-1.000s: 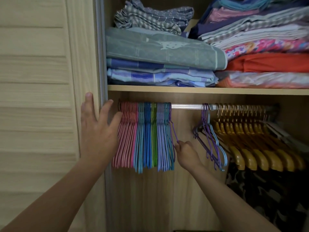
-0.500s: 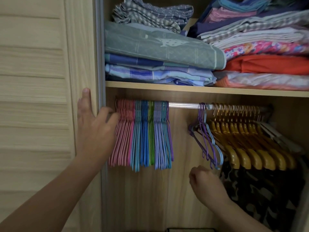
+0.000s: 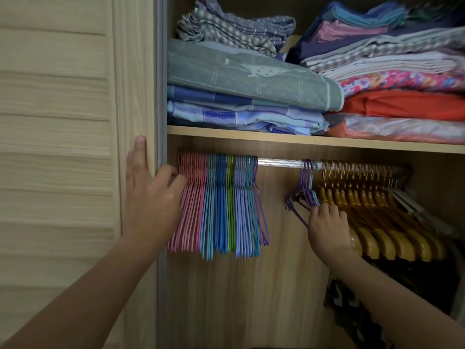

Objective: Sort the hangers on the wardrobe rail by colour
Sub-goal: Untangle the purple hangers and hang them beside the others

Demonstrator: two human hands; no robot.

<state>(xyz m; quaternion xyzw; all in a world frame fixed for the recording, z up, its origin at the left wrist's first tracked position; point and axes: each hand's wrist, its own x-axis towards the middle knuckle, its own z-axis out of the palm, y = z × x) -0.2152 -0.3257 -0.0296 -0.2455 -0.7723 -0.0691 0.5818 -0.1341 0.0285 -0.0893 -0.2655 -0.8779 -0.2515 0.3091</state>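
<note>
While the right hand (image 3: 327,227) reaches up under the small loose cluster of purple hangers (image 3: 305,190), its fingertips are at their lower bars; the fingers look curled onto a wire, though the dim view makes it hard to be sure whether they pinch one hanger or merely touch. The left hand (image 3: 151,205) lies flat with straight fingers, holding nothing, its palm across the edge of the wardrobe door (image 3: 75,122) and its fingers touching the pink hangers (image 3: 188,205) at the left end of the rail (image 3: 279,162).

The packed, sorted block runs pink, teal, blue, green, then lilac with a purple one at its right edge (image 3: 261,210). To do this step well, take a single purple hanger, lift its hook clear of the rail so it does not drag its neighbours, and carry it across the bare stretch to that right edge. Beyond the cluster, toward the rail's right end, the yellow hangers (image 3: 377,222) sit together and need no handling.
</note>
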